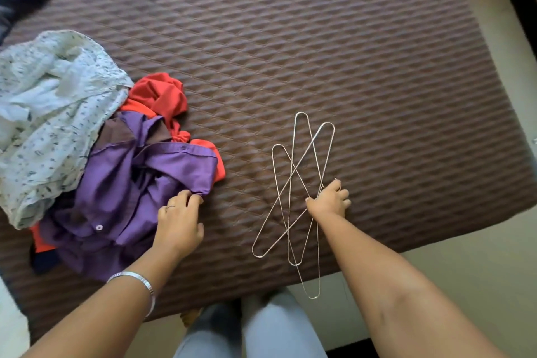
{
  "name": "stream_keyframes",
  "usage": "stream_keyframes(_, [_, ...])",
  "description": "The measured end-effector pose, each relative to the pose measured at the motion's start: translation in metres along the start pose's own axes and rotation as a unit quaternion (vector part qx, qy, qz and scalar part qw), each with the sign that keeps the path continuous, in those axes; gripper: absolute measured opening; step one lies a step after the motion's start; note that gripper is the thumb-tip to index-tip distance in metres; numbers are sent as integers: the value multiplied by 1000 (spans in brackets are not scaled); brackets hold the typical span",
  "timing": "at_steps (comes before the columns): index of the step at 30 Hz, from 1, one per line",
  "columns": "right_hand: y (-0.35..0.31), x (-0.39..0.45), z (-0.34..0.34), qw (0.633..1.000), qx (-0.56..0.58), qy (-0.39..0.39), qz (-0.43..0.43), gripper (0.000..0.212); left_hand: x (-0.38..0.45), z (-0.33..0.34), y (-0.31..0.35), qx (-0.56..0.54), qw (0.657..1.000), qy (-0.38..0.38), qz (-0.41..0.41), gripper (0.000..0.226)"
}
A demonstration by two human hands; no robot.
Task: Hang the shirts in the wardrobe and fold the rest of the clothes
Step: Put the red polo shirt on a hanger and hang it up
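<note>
Person stands at the edge of a bed (pixel 319 38) with a brown quilted cover. Heap of clothes at the left of it: purple shirt (pixel 139 183) on top and nearest, red garment (pixel 162 96) under it, pale printed garment (pixel 52 113) further left.

Left hand (pixel 180 221): fingers curled, pinching the purple shirt's near edge.

Right hand (pixel 329 200): closed round the gathered hooks of three wire hangers (pixel 293 183), which lie fanned on the bed, well apart from the heap; one overhangs the bed's edge.

Step in hand, as I read it: first shirt being paired with a hanger; nothing hung or folded yet.

Next move likely calls for separating one hanger from the bunch, drawing the shirt free of the heap, finding its collar.
</note>
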State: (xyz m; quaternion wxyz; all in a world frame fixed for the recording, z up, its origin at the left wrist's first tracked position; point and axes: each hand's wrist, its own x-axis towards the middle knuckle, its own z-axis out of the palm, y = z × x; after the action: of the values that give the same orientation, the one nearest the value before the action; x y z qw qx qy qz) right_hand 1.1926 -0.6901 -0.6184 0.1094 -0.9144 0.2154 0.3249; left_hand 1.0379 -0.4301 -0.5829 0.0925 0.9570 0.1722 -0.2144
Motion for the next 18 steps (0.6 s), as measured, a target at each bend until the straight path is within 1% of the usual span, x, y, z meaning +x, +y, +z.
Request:
stream_keyframes(4, [-24,14,-6,992,-28,38,-118,56,6,1,4,-15,1000,4,-5,52])
stream_keyframes(6, [-42,24,-13,985,-31,55,-159,46,10,-1,2,-21,1000,15,-1,52])
stream_keyframes(10, [-70,53,-36,977,-9,72,-201,37,21,-10,3,-19,997,67,21,49])
stream_keyframes(12, [-72,57,-42,976,-11,65,-209,33,25,-15,14,-30,996,89,10,47])
stream_keyframes(13, [-69,54,-42,976,-14,64,-209,35,26,-17,22,-33,995,94,5,48])
stream_keyframes(14, [-64,48,-40,974,-20,80,-212,38,26,-18,29,-32,995,95,8,49])
stream_keyframes(15, [-58,40,-38,967,-33,115,-226,39,26,-19,36,-34,995,95,18,50])
stream_keyframes(16, [-52,33,-33,953,-48,153,-256,35,26,-20,43,-39,994,93,31,51])
stream_keyframes(17, [-47,25,-28,939,-57,169,-294,29,27,-21,48,-45,994,91,43,51])
stream_keyframes(18, [-43,18,-22,931,-56,156,-327,30,28,-22,53,-49,993,88,54,50])
